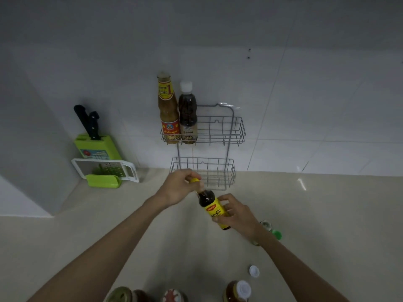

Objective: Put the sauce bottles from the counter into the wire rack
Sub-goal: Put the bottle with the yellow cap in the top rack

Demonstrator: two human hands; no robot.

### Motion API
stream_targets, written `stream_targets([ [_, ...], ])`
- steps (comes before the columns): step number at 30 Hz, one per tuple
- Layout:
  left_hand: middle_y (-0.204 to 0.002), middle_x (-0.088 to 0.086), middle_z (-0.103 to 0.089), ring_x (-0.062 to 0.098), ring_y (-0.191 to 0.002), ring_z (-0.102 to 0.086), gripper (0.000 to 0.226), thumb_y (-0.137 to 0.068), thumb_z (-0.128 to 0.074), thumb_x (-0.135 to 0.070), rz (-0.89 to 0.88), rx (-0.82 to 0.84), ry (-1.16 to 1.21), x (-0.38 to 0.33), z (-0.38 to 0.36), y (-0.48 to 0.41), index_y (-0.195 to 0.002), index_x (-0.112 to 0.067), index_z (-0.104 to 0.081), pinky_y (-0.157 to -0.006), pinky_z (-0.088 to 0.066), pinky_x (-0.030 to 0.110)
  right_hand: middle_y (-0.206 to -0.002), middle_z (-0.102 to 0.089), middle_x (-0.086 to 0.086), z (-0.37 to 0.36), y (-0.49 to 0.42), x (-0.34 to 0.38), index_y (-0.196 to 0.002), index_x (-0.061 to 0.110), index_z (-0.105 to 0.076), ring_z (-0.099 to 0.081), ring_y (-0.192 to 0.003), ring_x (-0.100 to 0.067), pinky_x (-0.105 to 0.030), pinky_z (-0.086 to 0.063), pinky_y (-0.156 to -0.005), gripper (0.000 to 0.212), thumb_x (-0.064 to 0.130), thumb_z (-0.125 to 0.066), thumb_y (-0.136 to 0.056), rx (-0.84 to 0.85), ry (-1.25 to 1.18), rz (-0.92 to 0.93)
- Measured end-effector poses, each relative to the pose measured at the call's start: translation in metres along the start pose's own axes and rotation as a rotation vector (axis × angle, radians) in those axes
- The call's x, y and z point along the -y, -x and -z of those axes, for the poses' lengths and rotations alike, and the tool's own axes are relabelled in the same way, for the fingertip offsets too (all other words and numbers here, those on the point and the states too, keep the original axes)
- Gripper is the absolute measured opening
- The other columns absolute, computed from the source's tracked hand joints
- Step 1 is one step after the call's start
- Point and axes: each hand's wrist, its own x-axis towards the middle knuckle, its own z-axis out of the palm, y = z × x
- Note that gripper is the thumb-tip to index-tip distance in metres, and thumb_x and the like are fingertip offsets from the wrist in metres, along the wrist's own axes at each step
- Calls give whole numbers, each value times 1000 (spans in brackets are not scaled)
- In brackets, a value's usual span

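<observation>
A two-tier wire rack (231, 129) hangs on the tiled wall. In its upper basket, at the left end, stand a tall yellow-labelled sauce bottle (167, 112) and a dark bottle with a white cap (187, 114). The lower basket (218, 171) holds nothing. Below and in front of it, both hands hold a dark sauce bottle with a yellow label (212, 207), tilted. My left hand (180, 186) grips its yellow cap and neck. My right hand (236, 214) wraps its lower body.
More bottles stand on the beige counter: a green-capped one (273, 232) behind my right wrist, a white cap (254, 270), a white-capped brown bottle (238, 290) and lids (173, 296) at the near edge. A green knife block (96, 144) and a grater (106, 170) sit at left.
</observation>
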Motion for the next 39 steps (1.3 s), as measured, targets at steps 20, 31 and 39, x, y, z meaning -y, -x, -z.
stream_targets([
  [20, -104, 2, -59, 22, -104, -58, 26, -90, -60, -26, -300, -614, 55, -88, 90, -56, -112, -14, -62, -92, -50, 33, -90, -61, 15, 80, -99, 192, -123, 25, -47, -59, -81, -4, -14, -46, -68, 73, 37, -87, -64, -587, -98, 349],
  [31, -140, 14, -38, 30, -129, -41, 75, -82, -70, -19, -97, -575, 221, -60, 82, -65, -144, -11, -29, -109, -37, 39, -113, -69, -6, 63, -150, 177, -124, 15, -47, -65, -103, -24, -36, -53, -84, 82, 38, -89, -58, -473, 92, 281],
  [39, -137, 6, -38, 26, -124, -48, 91, -63, -73, -24, -142, -492, 286, -45, 80, -69, -142, -22, -29, -100, -49, 50, -116, -68, -9, 63, -153, 159, -132, 14, -40, -64, -106, -30, -43, -53, -86, 91, 44, -86, -60, -359, 302, 232],
])
